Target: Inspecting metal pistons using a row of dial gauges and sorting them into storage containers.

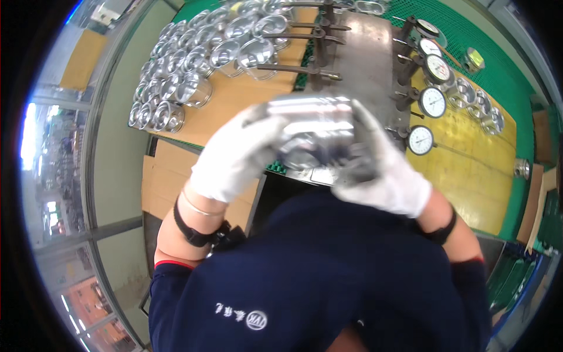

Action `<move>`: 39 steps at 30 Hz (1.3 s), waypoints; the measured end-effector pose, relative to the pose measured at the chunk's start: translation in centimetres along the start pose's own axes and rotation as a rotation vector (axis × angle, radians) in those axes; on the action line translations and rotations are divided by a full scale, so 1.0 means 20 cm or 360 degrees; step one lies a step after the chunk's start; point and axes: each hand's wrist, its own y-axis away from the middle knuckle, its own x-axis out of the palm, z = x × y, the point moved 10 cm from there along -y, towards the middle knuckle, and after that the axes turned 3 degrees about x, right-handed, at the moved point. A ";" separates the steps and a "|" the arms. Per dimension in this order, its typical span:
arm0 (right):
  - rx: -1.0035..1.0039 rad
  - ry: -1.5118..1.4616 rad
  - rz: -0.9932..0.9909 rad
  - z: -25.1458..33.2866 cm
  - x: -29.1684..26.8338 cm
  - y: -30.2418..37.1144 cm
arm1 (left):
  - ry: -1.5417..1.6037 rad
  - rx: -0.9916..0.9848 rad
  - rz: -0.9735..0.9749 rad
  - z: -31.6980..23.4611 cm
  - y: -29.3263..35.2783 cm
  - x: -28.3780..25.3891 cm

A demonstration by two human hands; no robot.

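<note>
A shiny metal piston (314,120) is raised in front of my chest, slightly smeared by motion. My left hand (243,149), in a white glove, grips its left side. Gloved in white too, my right hand (387,173) wraps round the right side, with the thumb side partly hidden behind the metal. Just beyond the piston lies a grey metal plate (366,61) with upright posts and bars along its left edge. Dial gauges line its right edge, the nearest a round white dial gauge (420,140) beside my right hand.
Many similar pistons (193,88) stand in rows on cardboard (240,97) at the left. More pistons (463,92) stand on a yellow board (469,170) at the right. A green mat (498,70) covers the bench beneath. A glazed partition (88,170) runs along the far left.
</note>
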 end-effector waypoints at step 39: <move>0.0966 -0.0491 -0.0197 -0.42 -0.10 0.21 | -0.1862 0.1253 0.0175 0.16 -0.38 0.32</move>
